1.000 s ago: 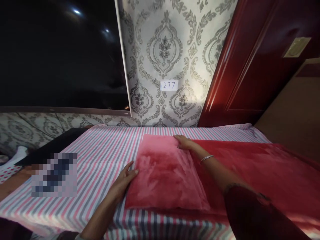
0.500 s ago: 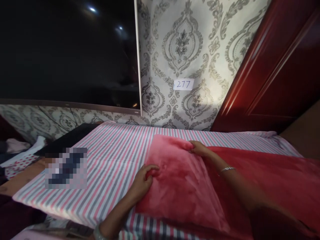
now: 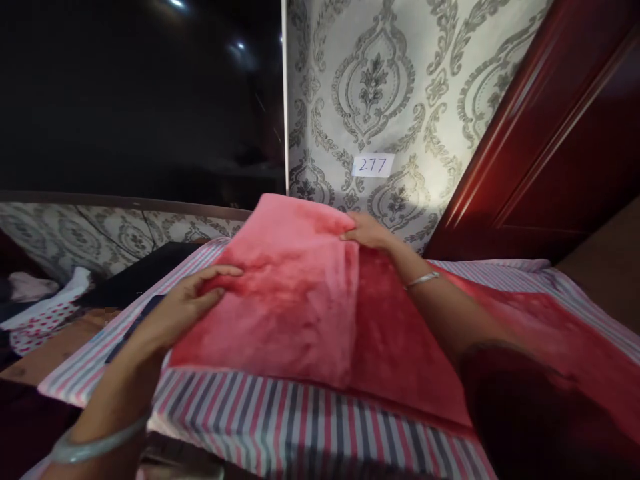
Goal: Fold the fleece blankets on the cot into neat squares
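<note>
A red plush cloth, pinkish on its folded-over part, stretches from the middle of the table toward the right. My left hand grips its left edge, thumb and fingers curled round the fabric. At the far side, my right hand pinches a folded corner and holds that part raised off the surface. Beneath lies a striped tablecloth in pink, grey and white. The cloth's far right part lies flat, partly hidden by my right forearm.
A large dark television screen stands behind on the left. A paper label reading 277 is on the patterned wall. A dark red wooden panel rises at the right. Beside my left forearm lies a dark blue object, partly hidden.
Both hands have moved left and away from me with the folded cloth. Its far part has been lifted, and it now covers more of the striped tablecloth's left side.
</note>
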Tool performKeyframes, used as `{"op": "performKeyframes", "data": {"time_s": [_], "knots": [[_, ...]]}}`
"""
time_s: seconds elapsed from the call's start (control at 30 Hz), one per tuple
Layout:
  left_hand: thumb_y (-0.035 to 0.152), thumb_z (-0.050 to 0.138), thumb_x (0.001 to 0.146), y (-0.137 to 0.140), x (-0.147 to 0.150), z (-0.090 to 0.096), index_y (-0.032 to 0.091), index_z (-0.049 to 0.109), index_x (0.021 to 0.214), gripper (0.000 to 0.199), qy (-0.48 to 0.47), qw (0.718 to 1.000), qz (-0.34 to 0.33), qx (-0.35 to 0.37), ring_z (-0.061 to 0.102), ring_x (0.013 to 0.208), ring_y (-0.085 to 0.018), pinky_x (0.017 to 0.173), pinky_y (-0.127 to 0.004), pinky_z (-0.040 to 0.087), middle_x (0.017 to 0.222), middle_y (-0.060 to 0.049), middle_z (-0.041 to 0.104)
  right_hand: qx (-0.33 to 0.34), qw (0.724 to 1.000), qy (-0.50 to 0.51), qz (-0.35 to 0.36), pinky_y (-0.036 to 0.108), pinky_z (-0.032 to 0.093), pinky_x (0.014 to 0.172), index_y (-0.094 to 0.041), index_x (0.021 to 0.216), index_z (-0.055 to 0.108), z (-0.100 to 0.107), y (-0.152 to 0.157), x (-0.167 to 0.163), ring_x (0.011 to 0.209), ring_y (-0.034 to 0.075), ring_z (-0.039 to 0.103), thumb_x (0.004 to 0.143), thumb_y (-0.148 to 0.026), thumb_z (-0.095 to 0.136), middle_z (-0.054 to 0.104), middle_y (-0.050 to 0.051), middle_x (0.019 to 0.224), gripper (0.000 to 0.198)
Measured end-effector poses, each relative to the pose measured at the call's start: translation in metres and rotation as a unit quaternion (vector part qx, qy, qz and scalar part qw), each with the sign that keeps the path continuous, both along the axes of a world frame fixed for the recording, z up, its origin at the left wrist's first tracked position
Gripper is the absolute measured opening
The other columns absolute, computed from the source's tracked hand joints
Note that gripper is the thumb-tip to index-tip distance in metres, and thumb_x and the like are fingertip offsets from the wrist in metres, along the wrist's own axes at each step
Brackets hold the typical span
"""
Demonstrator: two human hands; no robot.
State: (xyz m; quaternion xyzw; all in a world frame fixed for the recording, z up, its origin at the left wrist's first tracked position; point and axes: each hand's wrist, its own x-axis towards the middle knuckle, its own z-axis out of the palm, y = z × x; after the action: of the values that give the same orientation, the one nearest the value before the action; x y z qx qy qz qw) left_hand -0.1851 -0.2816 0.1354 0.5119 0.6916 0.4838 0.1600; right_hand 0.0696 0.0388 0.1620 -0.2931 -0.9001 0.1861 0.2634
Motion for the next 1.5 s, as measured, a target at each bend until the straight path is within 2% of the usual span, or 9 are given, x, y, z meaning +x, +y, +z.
{"op": "performKeyframes", "data": {"time_s": [0.17,0.27,0.33,0.47,0.67,0.83,1.07,1.3,1.5], "knots": [[0.051,0.074,0.056,-0.009,-0.073,-0.054,0.025,0.077,0.088,0.041,0.01,0.99,0.044,-0.131,0.066,0.107,-0.034,0.096,-0.042,0.052,0.103,-0.008,0.077,-0.041,0.994,-0.093,-0.027,0.042,0.041,0.109,-0.022,0.137,0.058,-0.091,-0.037,-0.083,0.131,0.03,0.053,0.078,-0.022,0.072,0.058,0.011,0.143,0.06],[0.044,0.063,0.068,-0.011,-0.087,-0.09,0.023,0.076,0.106,0.045,0.146,0.971,0.044,-0.184,0.065,0.114,-0.034,0.105,-0.044,0.047,0.113,-0.01,0.074,-0.065,0.99,-0.118,-0.036,0.053,0.036,0.114,-0.026,0.143,0.054,-0.145,-0.046,-0.086,0.141,0.033,0.045,0.088,-0.029,0.064,0.048,0.012,0.153,0.057],[0.037,0.055,0.077,-0.009,-0.083,-0.101,0.019,0.07,0.121,0.05,0.241,0.948,0.062,-0.199,0.058,0.128,-0.034,0.111,-0.046,0.042,0.128,-0.013,0.068,-0.067,0.99,-0.114,-0.036,0.05,0.032,0.117,-0.025,0.15,0.046,-0.162,-0.042,-0.076,0.147,0.03,0.036,0.095,-0.031,0.055,0.041,0.012,0.158,0.056],[0.033,0.045,0.09,0.018,-0.047,-0.097,0.016,0.054,0.141,0.055,0.348,0.92,0.022,-0.181,0.039,0.146,-0.03,0.119,-0.045,0.033,0.15,-0.014,0.052,-0.061,0.993,-0.096,-0.035,0.042,0.028,0.121,-0.017,0.155,0.038,-0.161,-0.03,-0.044,0.149,0.024,0.032,0.097,-0.028,0.049,0.038,0.014,0.16,0.06],[0.034,0.043,0.095,0.106,0.031,-0.075,0.008,0.034,0.154,0.065,0.354,0.889,-0.112,-0.27,0.023,0.153,-0.028,0.123,-0.044,0.022,0.164,-0.02,0.027,-0.045,0.996,-0.08,-0.022,0.048,0.03,0.12,-0.021,0.152,0.044,-0.171,-0.041,0.023,0.145,0.028,0.04,0.091,-0.031,0.057,0.046,0.012,0.155,0.063],[0.046,0.034,0.1,0.165,0.08,-0.085,0.014,0.028,0.157,0.066,0.373,0.889,-0.058,-0.259,0.016,0.154,-0.031,0.12,-0.057,0.019,0.166,-0.02,0.018,-0.013,0.992,-0.107,-0.07,0.053,0.031,0.119,-0.024,0.151,0.046,-0.191,-0.059,0.096,0.146,0.032,0.037,0.092,-0.039,0.058,0.041,0.012,0.158,0.062],[0.053,0.035,0.098,0.175,0.103,-0.121,0.021,0.044,0.152,0.063,0.462,0.855,-0.045,-0.23,0.022,0.152,-0.038,0.115,-0.064,0.02,0.166,-0.019,0.023,0.008,0.973,-0.16,-0.165,0.052,0.025,0.121,-0.022,0.151,0.046,-0.186,-0.102,0.141,0.15,0.03,0.029,0.1,-0.037,0.044,0.036,0.011,0.161,0.053],[0.048,0.032,0.097,0.185,0.096,-0.116,0.02,0.044,0.152,0.063,0.478,0.848,-0.044,-0.226,0.022,0.152,-0.037,0.114,-0.063,0.024,0.165,-0.017,0.026,0.009,0.974,-0.142,-0.177,0.046,0.021,0.123,-0.033,0.151,0.046,-0.17,-0.111,0.143,0.151,0.028,0.028,0.101,-0.042,0.042,0.035,0.003,0.162,0.051],[0.048,0.032,0.098,0.185,0.097,-0.112,0.018,0.044,0.153,0.063,0.473,0.852,-0.053,-0.218,0.021,0.152,-0.04,0.113,-0.064,0.026,0.166,-0.018,0.023,-0.047,0.936,-0.172,-0.304,0.06,0.016,0.12,-0.029,0.153,0.042,-0.157,-0.089,0.222,0.152,0.032,0.022,0.103,-0.048,0.037,0.031,0.006,0.164,0.054]]}}
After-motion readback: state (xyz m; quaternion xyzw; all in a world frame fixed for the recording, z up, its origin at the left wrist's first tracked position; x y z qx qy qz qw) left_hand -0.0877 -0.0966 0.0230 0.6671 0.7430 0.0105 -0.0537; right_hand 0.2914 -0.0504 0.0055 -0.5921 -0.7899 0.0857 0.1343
